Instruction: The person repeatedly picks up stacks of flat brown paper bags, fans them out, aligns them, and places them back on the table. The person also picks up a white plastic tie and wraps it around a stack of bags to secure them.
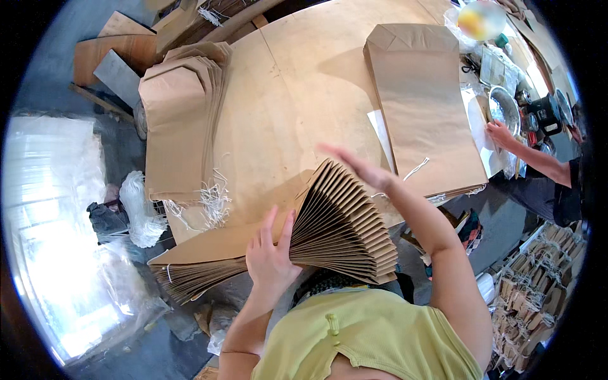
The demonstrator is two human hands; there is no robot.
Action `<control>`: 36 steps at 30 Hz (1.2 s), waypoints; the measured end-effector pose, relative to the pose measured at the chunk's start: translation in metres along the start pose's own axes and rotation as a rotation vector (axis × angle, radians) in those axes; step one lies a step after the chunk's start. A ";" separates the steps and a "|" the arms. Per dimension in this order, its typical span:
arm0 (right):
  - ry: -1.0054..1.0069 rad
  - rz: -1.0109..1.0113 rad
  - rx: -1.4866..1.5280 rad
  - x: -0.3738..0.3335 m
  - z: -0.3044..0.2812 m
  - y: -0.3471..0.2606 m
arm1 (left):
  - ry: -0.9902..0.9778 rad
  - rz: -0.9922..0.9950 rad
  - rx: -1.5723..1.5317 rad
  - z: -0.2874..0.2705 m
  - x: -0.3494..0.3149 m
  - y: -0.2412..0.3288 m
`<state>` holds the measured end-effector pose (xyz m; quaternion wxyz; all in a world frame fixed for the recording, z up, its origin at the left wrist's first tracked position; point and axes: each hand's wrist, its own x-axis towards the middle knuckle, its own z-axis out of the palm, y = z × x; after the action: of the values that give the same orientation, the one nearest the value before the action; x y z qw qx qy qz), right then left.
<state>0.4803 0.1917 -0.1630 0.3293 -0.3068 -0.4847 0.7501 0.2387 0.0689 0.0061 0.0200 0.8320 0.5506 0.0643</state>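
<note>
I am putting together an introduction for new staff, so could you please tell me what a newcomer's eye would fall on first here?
Probably the fanned stack of brown paper bags at the near table edge, with the left hand spread on it and the right hand blurred by its upper edge. Next might come the brown paper piles at the table's left and right, then the glaring light at far left.

Brown wooden boards [120, 54] lie beside a grey panel [119, 76] at upper left. Clear plastic sheeting [120, 278] lies below. At right, a silvery bowl [505, 106] sits near a black container [546, 115].
</note>
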 end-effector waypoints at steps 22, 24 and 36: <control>0.821 0.034 0.285 -0.220 0.083 0.058 | -0.214 -0.092 -0.026 0.010 -0.014 -0.001; 0.801 0.153 0.184 -0.213 0.112 0.088 | -0.126 0.003 -0.058 0.017 -0.013 -0.007; 0.848 0.039 -0.179 -0.202 0.119 0.091 | -0.183 -0.012 -0.115 0.005 -0.013 -0.006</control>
<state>0.4898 -0.0591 -0.1788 0.4571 -0.6243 -0.3637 0.5187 0.2290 0.0598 -0.0008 0.1184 0.8285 0.5470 0.0192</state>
